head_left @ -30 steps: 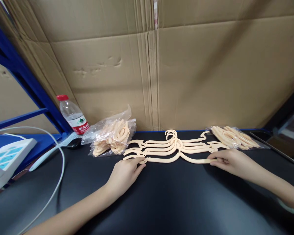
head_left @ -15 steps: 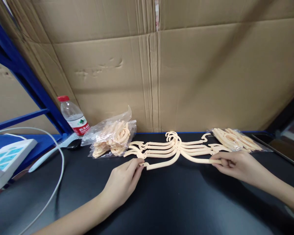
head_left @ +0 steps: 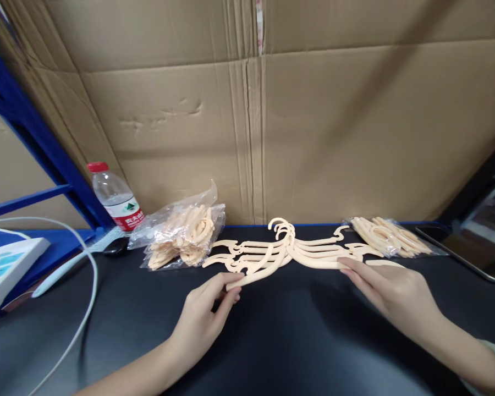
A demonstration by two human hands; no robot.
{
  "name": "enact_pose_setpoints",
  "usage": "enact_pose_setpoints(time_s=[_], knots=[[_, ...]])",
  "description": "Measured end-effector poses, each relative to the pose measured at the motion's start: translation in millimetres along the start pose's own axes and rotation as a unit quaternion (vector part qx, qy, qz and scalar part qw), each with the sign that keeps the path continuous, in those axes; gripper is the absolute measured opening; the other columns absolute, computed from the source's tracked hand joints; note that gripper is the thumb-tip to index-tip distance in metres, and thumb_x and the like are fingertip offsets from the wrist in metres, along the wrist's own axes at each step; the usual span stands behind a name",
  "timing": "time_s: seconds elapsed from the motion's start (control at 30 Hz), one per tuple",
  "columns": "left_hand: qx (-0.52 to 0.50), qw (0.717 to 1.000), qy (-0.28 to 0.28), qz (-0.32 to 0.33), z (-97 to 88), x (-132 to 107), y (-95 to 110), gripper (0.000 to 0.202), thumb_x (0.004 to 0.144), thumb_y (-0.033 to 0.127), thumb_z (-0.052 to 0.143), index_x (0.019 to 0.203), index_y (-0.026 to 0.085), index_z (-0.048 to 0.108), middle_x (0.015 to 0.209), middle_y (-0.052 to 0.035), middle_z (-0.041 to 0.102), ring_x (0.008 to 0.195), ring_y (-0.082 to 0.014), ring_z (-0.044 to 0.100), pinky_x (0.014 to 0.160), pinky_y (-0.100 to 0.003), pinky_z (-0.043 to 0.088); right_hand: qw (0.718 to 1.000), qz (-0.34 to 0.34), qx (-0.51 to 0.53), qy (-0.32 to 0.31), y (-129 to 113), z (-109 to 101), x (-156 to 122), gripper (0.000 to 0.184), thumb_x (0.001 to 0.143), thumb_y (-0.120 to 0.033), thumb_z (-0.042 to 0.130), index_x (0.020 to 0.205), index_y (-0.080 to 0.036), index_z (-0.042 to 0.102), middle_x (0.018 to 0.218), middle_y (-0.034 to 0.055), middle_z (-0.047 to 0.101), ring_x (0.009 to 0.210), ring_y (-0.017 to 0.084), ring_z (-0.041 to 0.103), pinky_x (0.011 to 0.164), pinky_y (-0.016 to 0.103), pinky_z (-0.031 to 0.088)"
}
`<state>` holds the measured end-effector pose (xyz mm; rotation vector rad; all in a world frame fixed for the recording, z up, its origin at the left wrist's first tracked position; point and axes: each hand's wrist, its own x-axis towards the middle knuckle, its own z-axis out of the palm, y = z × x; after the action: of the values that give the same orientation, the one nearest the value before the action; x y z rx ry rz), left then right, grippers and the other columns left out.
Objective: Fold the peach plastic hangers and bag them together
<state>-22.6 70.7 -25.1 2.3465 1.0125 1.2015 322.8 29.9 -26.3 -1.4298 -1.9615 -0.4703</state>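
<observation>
Several cream plastic hangers (head_left: 289, 250) lie fanned in a stack on the black table (head_left: 272, 341), hooks pointing to the cardboard wall. My left hand (head_left: 206, 313) pinches the left end of the nearest hanger (head_left: 256, 272), lifted a little and pulled toward me. My right hand (head_left: 390, 289) rests with fingers stretched flat over that hanger's right end.
Two clear bags of the same hangers lie on the table: one at the left (head_left: 181, 234), one at the right (head_left: 390, 236). A water bottle (head_left: 115, 198), white cable (head_left: 80, 324) and white device (head_left: 4, 267) are left. A tablet (head_left: 476, 247) lies at the right. Cardboard (head_left: 272, 121) walls the back.
My left hand has drawn the nearest hanger's left end toward me, tilting it out of the stack. My right hand has slid left along the right end and flattened.
</observation>
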Motion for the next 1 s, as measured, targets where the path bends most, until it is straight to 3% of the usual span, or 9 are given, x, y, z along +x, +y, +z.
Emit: enact_pose_setpoints(time_s=[0.1, 0.23, 0.43, 0.57, 0.7, 0.87, 0.93, 1.0], knots=[[-0.065, 0.997, 0.005, -0.05, -0.2, 1.4, -1.4, 0.014, 0.092, 0.021, 0.05, 0.102, 0.022, 0.059, 0.073, 0.0016, 0.065, 0.063, -0.0127, 0.068, 0.061, -0.02, 0.056, 0.988, -0.067, -0.135, 0.028, -7.4, -1.8, 2.0, 0.025, 0.095, -0.025, 0.048, 0.102, -0.022, 0.072, 0.059, 0.0015, 0.067, 0.048, 0.014, 0.057, 0.05, 0.027, 0.037], [-0.144, 0.982, 0.004, -0.124, -1.1, 4.7, -2.4, 0.019, 0.091, 0.027, 0.053, 0.109, 0.021, 0.056, 0.076, 0.0002, 0.065, 0.066, -0.0147, 0.068, 0.063, -0.024, 0.059, 0.98, -0.101, -0.16, 0.059, -12.7, -5.0, 6.1, 0.02, 0.094, -0.018, 0.051, 0.103, -0.019, 0.07, 0.068, 0.0022, 0.07, 0.058, 0.014, 0.062, 0.056, 0.027, 0.042], [-0.195, 0.966, -0.002, -0.169, -1.4, 8.4, 0.6, 0.032, 0.091, 0.033, 0.055, 0.12, 0.021, 0.053, 0.08, -0.0011, 0.066, 0.073, -0.0151, 0.067, 0.072, -0.025, 0.059, 0.994, -0.047, 0.023, 0.094, -8.7, 0.7, 8.3, 0.023, 0.091, -0.016, 0.055, 0.112, -0.023, 0.064, 0.094, 0.0062, 0.068, 0.087, 0.021, 0.066, 0.077, 0.033, 0.052], [-0.217, 0.96, 0.013, -0.178, -1.6, 9.5, 0.3, 0.036, 0.088, 0.037, 0.058, 0.119, 0.019, 0.054, 0.076, -0.0009, 0.066, 0.071, -0.0167, 0.067, 0.069, -0.027, 0.059, 0.983, -0.004, 0.133, 0.123, -7.8, 5.6, 11.8, 0.017, 0.088, -0.017, 0.059, 0.099, -0.027, 0.069, 0.089, 0.0052, 0.058, 0.087, 0.021, 0.063, 0.075, 0.036, 0.055], [-0.229, 0.951, 0.028, -0.206, -2.5, 10.1, -1.9, 0.035, 0.085, 0.039, 0.061, 0.112, 0.017, 0.057, 0.074, -0.0019, 0.067, 0.07, -0.0182, 0.068, 0.069, -0.03, 0.06, 0.976, 0.033, 0.191, 0.1, -9.9, 4.5, 13.0, 0.014, 0.088, -0.019, 0.059, 0.092, -0.026, 0.07, 0.11, 0.0084, 0.058, 0.103, 0.024, 0.062, 0.087, 0.042, 0.054], [-0.259, 0.933, 0.037, -0.246, -0.5, 9.4, -5.8, 0.032, 0.084, 0.042, 0.064, 0.103, 0.017, 0.058, 0.072, -0.0016, 0.068, 0.069, -0.0171, 0.067, 0.068, -0.028, 0.059, 0.962, 0.065, 0.261, 0.045, -11.1, 5.5, 8.4, 0.011, 0.089, -0.02, 0.057, 0.093, -0.025, 0.066, 0.095, 0.0049, 0.069, 0.093, 0.023, 0.067, 0.084, 0.039, 0.057], [-0.265, 0.928, 0.04, -0.259, 0.5, 9.2, -6.7, 0.032, 0.083, 0.043, 0.065, 0.1, 0.017, 0.058, 0.071, -0.001, 0.067, 0.069, -0.0167, 0.066, 0.068, -0.027, 0.059, 0.944, 0.086, 0.314, 0.042, -10.9, 8.9, 6.5, 0.009, 0.088, -0.021, 0.059, 0.096, -0.025, 0.061, 0.095, 0.0044, 0.068, 0.087, 0.02, 0.069, 0.078, 0.034, 0.06], [-0.273, 0.922, 0.045, -0.272, 1.0, 9.1, -6.9, 0.033, 0.082, 0.044, 0.066, 0.099, 0.017, 0.058, 0.07, -0.0004, 0.067, 0.068, -0.0161, 0.066, 0.067, -0.027, 0.059, 0.926, 0.114, 0.358, 0.039, -11.2, 12.0, 5.6, 0.019, 0.087, -0.023, 0.061, 0.105, -0.025, 0.057, 0.095, 0.0044, 0.067, 0.083, 0.019, 0.07, 0.075, 0.031, 0.061]])
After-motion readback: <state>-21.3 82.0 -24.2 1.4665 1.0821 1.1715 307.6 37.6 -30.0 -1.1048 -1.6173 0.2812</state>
